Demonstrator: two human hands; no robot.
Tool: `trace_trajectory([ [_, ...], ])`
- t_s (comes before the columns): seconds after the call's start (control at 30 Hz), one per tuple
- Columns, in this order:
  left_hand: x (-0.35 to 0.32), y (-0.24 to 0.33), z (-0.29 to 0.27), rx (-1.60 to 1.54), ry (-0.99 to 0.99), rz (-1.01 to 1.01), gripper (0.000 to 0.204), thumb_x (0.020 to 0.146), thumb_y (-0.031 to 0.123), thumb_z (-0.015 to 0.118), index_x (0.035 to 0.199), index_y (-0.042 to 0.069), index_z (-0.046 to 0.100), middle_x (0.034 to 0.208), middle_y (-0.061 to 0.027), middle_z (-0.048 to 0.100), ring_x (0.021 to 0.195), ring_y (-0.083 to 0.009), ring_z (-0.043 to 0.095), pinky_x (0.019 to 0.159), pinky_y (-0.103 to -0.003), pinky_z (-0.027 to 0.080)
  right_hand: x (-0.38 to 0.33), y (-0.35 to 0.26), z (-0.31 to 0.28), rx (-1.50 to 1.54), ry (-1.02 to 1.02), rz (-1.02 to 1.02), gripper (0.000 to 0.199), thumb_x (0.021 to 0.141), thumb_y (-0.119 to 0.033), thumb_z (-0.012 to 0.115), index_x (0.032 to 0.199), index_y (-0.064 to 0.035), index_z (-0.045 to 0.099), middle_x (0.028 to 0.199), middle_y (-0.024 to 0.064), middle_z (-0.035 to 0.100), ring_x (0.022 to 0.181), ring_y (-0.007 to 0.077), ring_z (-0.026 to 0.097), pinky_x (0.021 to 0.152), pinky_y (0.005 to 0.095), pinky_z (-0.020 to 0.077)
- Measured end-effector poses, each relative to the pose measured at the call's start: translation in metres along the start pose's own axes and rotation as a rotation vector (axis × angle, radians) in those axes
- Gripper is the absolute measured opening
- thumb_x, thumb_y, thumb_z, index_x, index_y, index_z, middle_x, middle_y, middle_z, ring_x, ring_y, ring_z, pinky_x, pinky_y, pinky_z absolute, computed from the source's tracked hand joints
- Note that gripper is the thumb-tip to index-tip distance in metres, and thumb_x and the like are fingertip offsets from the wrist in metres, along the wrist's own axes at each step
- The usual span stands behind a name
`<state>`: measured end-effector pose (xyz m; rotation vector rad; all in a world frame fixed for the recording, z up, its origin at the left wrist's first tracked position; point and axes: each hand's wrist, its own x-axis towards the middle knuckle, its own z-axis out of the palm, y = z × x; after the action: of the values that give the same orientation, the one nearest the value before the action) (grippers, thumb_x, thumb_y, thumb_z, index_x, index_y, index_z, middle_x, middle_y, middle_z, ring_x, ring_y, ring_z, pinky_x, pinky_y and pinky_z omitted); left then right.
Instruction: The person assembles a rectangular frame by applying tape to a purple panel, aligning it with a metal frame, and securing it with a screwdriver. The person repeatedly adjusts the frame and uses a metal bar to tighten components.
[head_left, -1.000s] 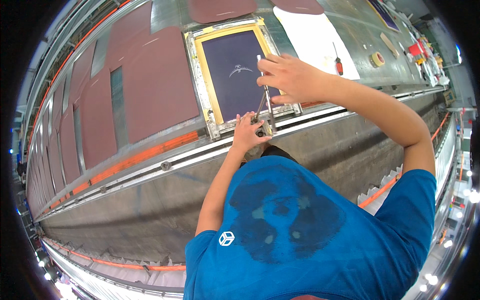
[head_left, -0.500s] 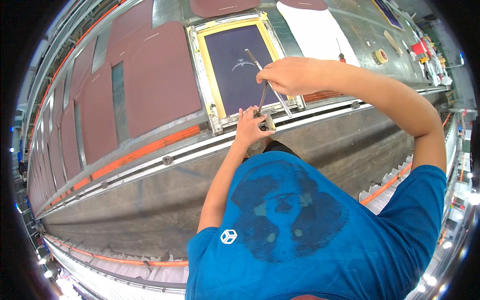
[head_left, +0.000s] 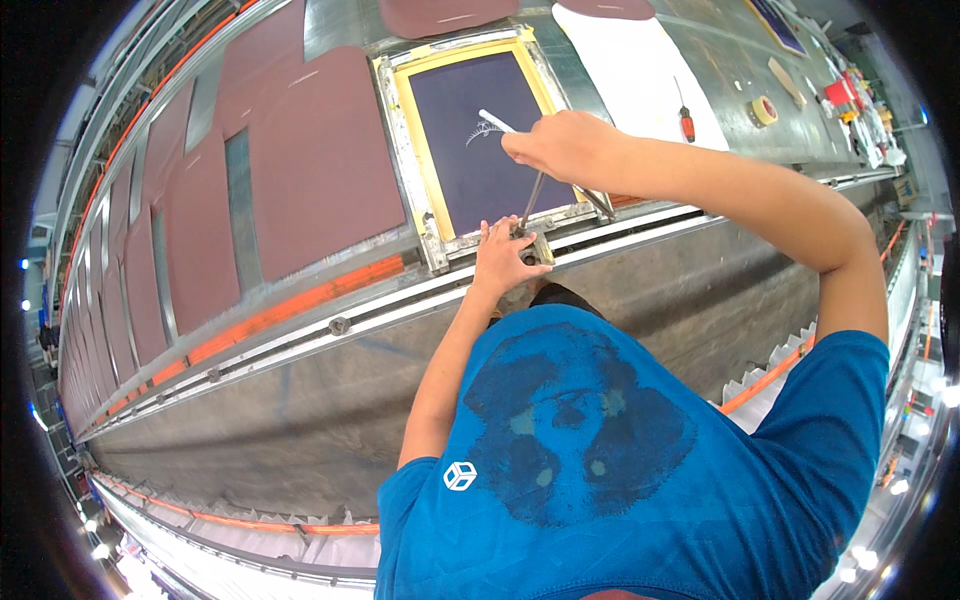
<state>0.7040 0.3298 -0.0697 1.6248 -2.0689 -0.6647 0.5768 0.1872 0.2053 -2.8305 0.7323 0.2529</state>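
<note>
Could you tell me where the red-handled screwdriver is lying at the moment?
In the head view, the red-handled screwdriver lies on the white sheet at upper right, beyond the right hand and left of the tape roll.

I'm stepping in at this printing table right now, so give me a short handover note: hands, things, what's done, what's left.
Left hand: pressed on the metal clamp at the near edge of the screen frame.
Right hand: closed on a thin metal rod tool that reaches down to the clamp.
Things: the frame lies flat on the long table; dark red panels lie to its left; a screwdriver and tape roll to its right.
Done: frame laid in place.
Left: work at the clamp looks unfinished; tool engaged.
</note>
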Motion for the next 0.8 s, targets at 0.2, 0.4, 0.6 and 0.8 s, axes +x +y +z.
trace_trajectory([
  [0.2, 0.000, 0.002, -0.003, -0.003, 0.012, -0.007, 0.070, 0.062, 0.057, 0.086, 0.118, 0.016, 0.076, 0.143, -0.0169, 0.051, 0.138, -0.0332, 0.043, 0.120, -0.061, 0.022, 0.000, 0.015, -0.022, -0.069, -0.152, -0.231, 0.034, 0.095, -0.022, 0.065, 0.126, -0.0074, 0.062, 0.108, 0.0133, 0.066, 0.106, 0.0286, 0.064, 0.091, 0.0415, 0.0520],
  [0.4, -0.001, 0.004, -0.003, -0.013, 0.055, 0.005, 0.069, 0.060, 0.056, 0.087, 0.115, 0.016, 0.077, 0.139, -0.0148, 0.053, 0.136, -0.0317, 0.045, 0.120, -0.062, 0.023, 0.000, 0.011, -0.043, -0.531, -0.042, -0.550, 0.042, 0.092, -0.032, 0.070, 0.125, -0.0076, 0.064, 0.116, 0.0069, 0.064, 0.112, 0.0195, 0.061, 0.094, 0.0374, 0.0510],
  [0.6, 0.000, 0.001, 0.000, 0.009, 0.082, 0.019, 0.070, 0.059, 0.059, 0.087, 0.114, 0.017, 0.077, 0.137, -0.0156, 0.053, 0.133, -0.0321, 0.049, 0.119, -0.063, 0.024, -0.004, -0.005, -0.025, -0.137, -0.199, -0.049, 0.040, 0.100, -0.036, 0.058, 0.127, -0.0056, 0.057, 0.077, 0.0129, 0.066, 0.074, 0.0313, 0.066, 0.072, 0.0461, 0.0526],
  [0.8, 0.001, 0.003, 0.001, 0.010, 0.084, 0.037, 0.070, 0.059, 0.058, 0.087, 0.114, 0.016, 0.077, 0.136, -0.0164, 0.054, 0.133, -0.0331, 0.048, 0.118, -0.064, 0.025, -0.011, 0.005, 0.003, 0.270, -0.071, 0.001, 0.031, 0.101, -0.029, 0.055, 0.122, -0.0065, 0.056, 0.074, 0.0164, 0.064, 0.074, 0.0364, 0.065, 0.071, 0.0488, 0.0499],
])
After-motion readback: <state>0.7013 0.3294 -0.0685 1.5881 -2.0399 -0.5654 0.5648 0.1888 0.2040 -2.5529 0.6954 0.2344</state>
